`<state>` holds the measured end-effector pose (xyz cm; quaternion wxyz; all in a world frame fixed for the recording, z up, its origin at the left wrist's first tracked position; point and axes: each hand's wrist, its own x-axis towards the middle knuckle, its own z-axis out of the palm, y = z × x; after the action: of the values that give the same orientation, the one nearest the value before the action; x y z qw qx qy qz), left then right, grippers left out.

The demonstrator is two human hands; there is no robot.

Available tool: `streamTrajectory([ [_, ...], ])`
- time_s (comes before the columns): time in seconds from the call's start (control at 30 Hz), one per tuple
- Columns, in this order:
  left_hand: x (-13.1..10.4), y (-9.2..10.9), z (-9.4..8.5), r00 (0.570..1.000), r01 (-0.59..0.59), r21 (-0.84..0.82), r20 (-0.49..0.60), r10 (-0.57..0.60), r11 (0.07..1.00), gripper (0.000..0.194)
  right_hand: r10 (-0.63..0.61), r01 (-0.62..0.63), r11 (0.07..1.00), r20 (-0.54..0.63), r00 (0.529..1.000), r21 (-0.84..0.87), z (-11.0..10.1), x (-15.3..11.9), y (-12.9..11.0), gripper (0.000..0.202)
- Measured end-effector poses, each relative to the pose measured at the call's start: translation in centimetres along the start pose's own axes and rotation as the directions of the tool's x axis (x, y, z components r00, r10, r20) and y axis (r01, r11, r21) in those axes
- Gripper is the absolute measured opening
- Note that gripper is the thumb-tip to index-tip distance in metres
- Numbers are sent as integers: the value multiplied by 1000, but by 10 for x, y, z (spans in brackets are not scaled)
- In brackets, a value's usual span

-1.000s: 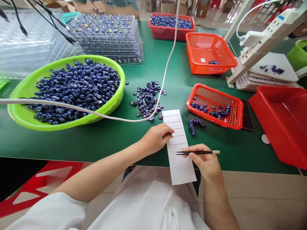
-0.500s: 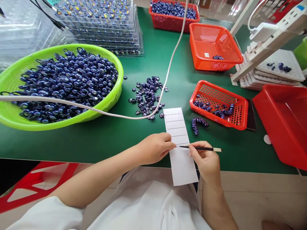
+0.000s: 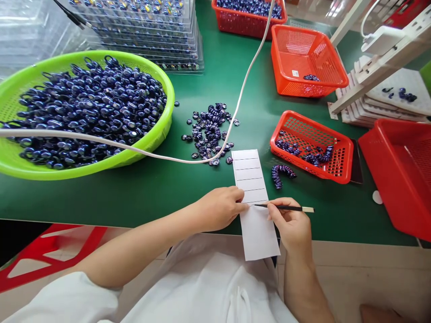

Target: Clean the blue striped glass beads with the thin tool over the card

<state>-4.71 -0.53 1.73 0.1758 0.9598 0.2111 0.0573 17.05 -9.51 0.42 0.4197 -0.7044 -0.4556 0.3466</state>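
Observation:
A narrow white sheet of paper with several dark lines across its upper half lies at the table's front edge, its lower end hanging over. My left hand is closed, its fingertips pressed on the left edge of the sheet near the lowest line. In my right hand is a thin black pen-like tool with a pale rear end, pinched between thumb and fingers. Its dark tip points left, close beside my left fingertips. Whether anything tiny sits between those fingertips is hidden.
A green basket heaped with dark blue shiny pieces stands left. Loose pieces lie beyond the paper, a curved row to its right. Red baskets and a red bin stand right. A white cable crosses the table.
The view has shifted slightly, so things on the table sit a little differently in it. Both hands, the tool and the paper keep nearly the same positions relative to one another.

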Motion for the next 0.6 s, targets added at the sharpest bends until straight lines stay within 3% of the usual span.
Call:
streamTrajectory([
  [0.37, 0, -1, 2, 999, -1, -32, -32, 0, 999, 23, -78, 78, 997, -37, 996, 14, 2, -9, 3, 17],
  [0.6, -1, -1, 3, 1000, 8, -28, -29, -9, 1000, 25, -55, 56, 997, -7, 998, 62, 0, -8, 2, 15],
])
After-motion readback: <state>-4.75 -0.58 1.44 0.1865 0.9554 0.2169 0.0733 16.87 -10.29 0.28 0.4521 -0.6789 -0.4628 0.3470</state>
